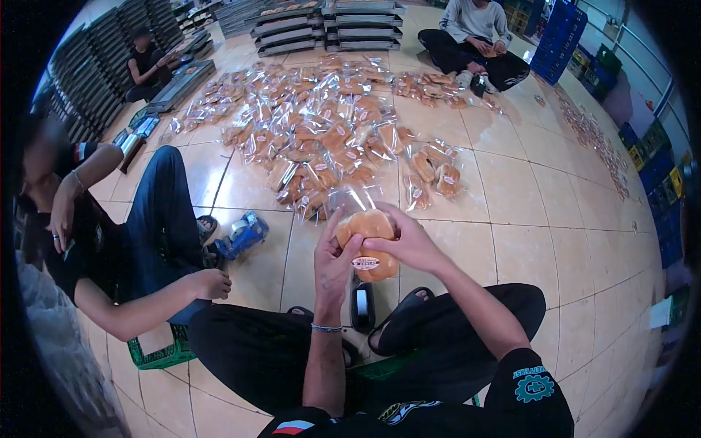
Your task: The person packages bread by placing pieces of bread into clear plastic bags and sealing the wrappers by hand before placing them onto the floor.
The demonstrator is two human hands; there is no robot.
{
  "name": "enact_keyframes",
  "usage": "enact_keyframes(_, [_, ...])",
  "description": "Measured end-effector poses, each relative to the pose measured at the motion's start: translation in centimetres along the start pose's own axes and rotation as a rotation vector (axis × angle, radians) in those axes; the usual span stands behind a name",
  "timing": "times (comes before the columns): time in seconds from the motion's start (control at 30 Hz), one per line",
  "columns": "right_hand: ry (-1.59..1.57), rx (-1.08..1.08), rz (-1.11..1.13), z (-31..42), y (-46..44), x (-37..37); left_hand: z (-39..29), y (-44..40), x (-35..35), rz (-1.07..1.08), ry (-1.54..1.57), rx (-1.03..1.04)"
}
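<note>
Both my hands grip a bread bun in a clear plastic bag (376,267), held up in front of me over my lap. My left hand (332,255) clasps its left side, thumb pressed on the front. From the right, my right hand (412,241) holds it with the thumb across the front and fingers behind. A white and red oval label shows on the bag's lower part, and the clear end of the bag points away from me. Below the bun, between my feet, stands a dark tape dispenser (361,306) with a pale roll.
A large heap of bagged buns (314,131) covers the tiled floor ahead. A person sits close at my left beside a blue tape dispenser (244,233); other people sit farther back. Stacked trays (361,25) and blue crates (558,40) stand behind. A green crate (161,350) is at left.
</note>
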State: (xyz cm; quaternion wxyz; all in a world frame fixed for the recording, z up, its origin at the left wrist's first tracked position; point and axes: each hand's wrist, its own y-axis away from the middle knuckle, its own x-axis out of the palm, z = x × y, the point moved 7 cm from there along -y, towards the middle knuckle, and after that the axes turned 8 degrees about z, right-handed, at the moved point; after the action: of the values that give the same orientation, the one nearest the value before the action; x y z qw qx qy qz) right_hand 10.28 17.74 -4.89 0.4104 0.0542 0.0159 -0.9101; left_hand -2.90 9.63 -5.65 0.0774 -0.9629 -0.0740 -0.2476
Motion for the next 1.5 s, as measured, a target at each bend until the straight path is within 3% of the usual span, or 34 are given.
enact_keyframes(0.1, [0.104,-0.063,-0.034,1.5,0.2,2.2,-0.8,0.3,-0.1,-0.085,-0.072,0.085])
enact_keyframes(0.17, [0.03,-0.034,-0.209,1.6,0.7,2.0,-1.9,0.8,-0.9,-0.245,-0.137,0.224])
enact_keyframes(0.27, [0.102,-0.178,-0.339,3.5,1.4,2.9,-2.6,1.1,-1.0,-0.283,-0.086,0.298])
enact_keyframes(0.33, [0.152,-0.109,-0.311,3.6,1.5,3.3,-2.7,1.1,-1.3,-0.286,-0.086,0.294])
enact_keyframes(0.4, [0.285,-0.297,-0.351,4.6,1.7,3.6,-2.8,1.2,-1.7,-0.289,-0.088,0.287])
enact_keyframes(0.5, [0.368,-0.371,-0.379,5.1,1.9,3.2,-2.5,1.2,-1.4,-0.23,-0.146,0.225])
enact_keyframes(0.63, [0.372,-0.406,-0.342,6.5,2.4,2.8,-3.8,1.3,-0.1,-0.142,-0.133,0.335])
enact_keyframes(0.73, [0.313,-0.261,-0.269,6.1,2.2,2.5,-4.5,1.7,0.3,-0.133,-0.098,0.406])
enact_keyframes(0.83, [0.426,-0.361,-0.325,7.3,2.3,2.4,-4.5,1.9,0.1,-0.103,-0.148,0.388])
enact_keyframes(0.9, [0.346,-0.498,-0.515,9.5,3.2,1.3,-4.1,1.9,0.0,-0.081,-0.186,0.36])
enact_keyframes(1.0, [0.6,-0.558,-0.414,10.5,3.0,-0.2,-3.8,1.8,0.7,-0.007,-0.434,0.373])
enact_keyframes(1.1, [0.631,-0.497,-0.378,11.9,3.8,-0.7,-4.1,1.5,1.9,0.067,-0.772,0.452])
enact_keyframes(1.33, [0.859,-0.608,-0.405,13.5,5.0,1.2,-2.4,1.5,1.4,0.015,-0.354,0.345])
enact_keyframes(1.37, [0.857,-0.607,-0.408,13.2,4.9,1.7,-1.6,1.6,0.7,-0.012,-0.25,0.224])
enact_keyframes(1.43, [0.565,-0.587,-0.614,12.0,5.1,1.1,-1.1,1.5,0.6,-0.035,-0.145,0.107])
enact_keyframes(1.5, [0.418,-0.473,-0.532,8.8,3.9,1.9,-2.7,1.8,0.2,-0.189,-0.047,0.225])
